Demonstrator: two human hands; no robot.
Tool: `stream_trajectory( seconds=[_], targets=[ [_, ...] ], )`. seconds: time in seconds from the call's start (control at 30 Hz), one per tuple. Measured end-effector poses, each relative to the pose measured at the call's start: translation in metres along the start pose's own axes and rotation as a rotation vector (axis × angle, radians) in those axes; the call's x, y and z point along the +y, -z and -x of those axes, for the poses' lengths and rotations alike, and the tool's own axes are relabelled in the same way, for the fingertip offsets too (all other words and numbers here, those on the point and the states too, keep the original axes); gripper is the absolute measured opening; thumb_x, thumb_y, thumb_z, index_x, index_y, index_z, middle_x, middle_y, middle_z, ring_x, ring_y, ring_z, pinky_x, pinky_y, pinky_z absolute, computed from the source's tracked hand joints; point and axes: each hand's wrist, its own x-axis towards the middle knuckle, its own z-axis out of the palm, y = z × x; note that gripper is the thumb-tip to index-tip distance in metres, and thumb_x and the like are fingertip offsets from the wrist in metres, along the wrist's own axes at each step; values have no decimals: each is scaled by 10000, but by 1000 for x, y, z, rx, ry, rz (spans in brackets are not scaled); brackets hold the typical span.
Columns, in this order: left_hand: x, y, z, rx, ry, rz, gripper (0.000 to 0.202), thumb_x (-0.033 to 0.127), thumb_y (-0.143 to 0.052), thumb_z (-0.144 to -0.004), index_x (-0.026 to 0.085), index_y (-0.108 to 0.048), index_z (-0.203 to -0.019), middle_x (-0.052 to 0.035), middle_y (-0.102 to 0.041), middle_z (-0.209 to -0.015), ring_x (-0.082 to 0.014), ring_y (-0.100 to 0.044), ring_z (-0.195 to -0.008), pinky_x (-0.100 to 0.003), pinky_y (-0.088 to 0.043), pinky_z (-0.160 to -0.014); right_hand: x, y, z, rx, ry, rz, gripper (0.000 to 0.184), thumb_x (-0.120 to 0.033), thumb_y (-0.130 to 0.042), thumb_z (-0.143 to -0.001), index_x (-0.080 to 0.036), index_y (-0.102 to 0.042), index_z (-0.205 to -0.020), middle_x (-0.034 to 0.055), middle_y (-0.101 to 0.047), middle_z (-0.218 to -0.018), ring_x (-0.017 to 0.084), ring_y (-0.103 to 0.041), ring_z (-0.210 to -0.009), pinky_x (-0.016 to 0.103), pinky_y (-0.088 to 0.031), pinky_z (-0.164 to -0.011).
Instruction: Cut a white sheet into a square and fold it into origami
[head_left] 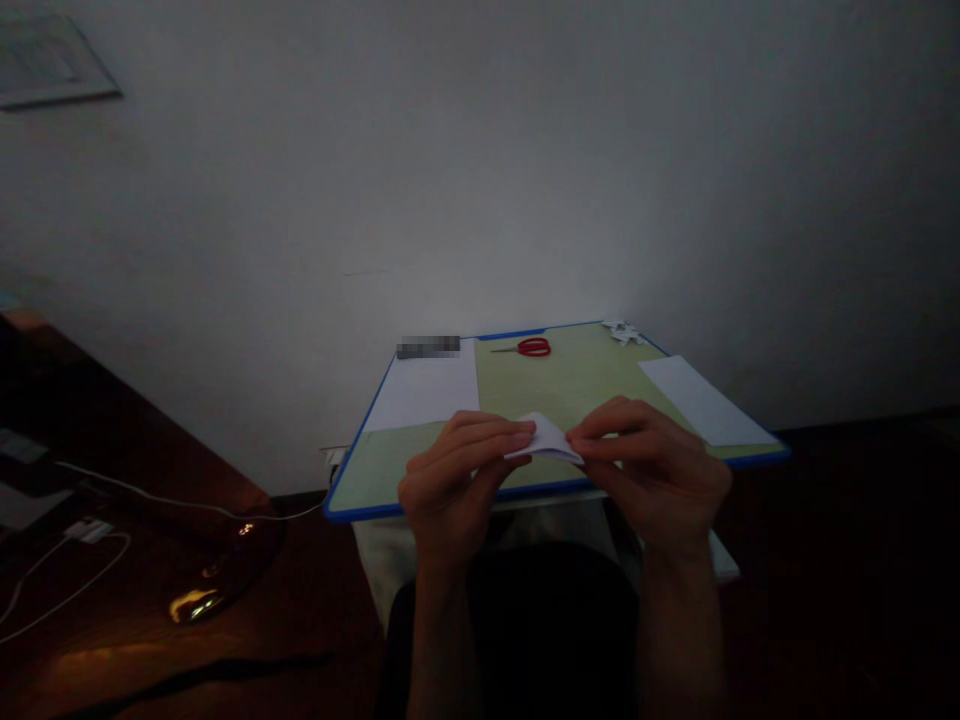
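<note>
A small folded piece of white paper point(546, 438) is held up over the near edge of the board, bowed slightly upward in the middle. My left hand point(457, 480) pinches its left end between thumb and fingers. At the right end, the thumb and fingertips of my right hand point(652, 465) grip the same paper. Beyond the hands, red-handled scissors point(534, 347) lie on the board point(555, 385), blades pointing left. One white sheet point(424, 390) rests flat at the board's left, and another white sheet point(701, 400) lies at its right.
White paper scraps point(622, 331) are heaped at the far right corner. A dark object, blurred out point(428, 347), sits at the far left. Behind the board rises a plain wall point(480, 180). White cables point(187, 503) run on the left, near a dark furniture piece.
</note>
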Motion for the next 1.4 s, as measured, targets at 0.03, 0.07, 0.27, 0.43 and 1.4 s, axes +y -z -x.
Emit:
stream_trajectory(
  seconds=[0.03,0.07,0.27,0.43,1.4],
  targets=[
    [0,0,0,-5,-1,-3,287,42,-787,-883,256,-832,-1070,-40,-842,-1023,-212,-757,-906,-390,-596,-790,0,1,0,-14,-2,-6,354,-26,-791,-851,-304,-817,-1070,19,-796,-927,190,-736,-792,343,-576,-658],
    [1,1,0,-10,-1,-7,275,52,-771,-900,261,-830,-1068,-37,-842,-1023,-212,-756,-908,-392,-594,-796,0,1,0,-27,-4,-11,352,-25,-792,-851,-301,-816,-1068,18,-794,-935,190,-735,-801,345,-576,-666],
    [1,6,1,-55,15,-8,213,92,-711,-954,251,-822,-1042,-41,-834,-1005,-218,-745,-914,-400,-585,-807,-2,5,0,-134,-40,-96,356,-11,-778,-857,-284,-805,-1084,38,-800,-1140,249,-743,-1029,461,-591,-866],
    [0,8,2,-60,19,-42,174,142,-712,-964,264,-820,-1025,-39,-832,-967,-217,-746,-889,-397,-594,-790,-4,3,2,-211,-107,-201,381,-8,-739,-891,-289,-771,-1145,37,-817,-1170,266,-754,-1091,508,-613,-905],
    [3,1,1,-3,16,-9,275,107,-785,-900,280,-818,-1111,-41,-833,-1038,-217,-755,-922,-400,-600,-815,-6,1,3,-82,-44,-31,403,-70,-734,-921,-354,-811,-1197,47,-798,-1059,249,-757,-968,422,-633,-778]
  ],
)
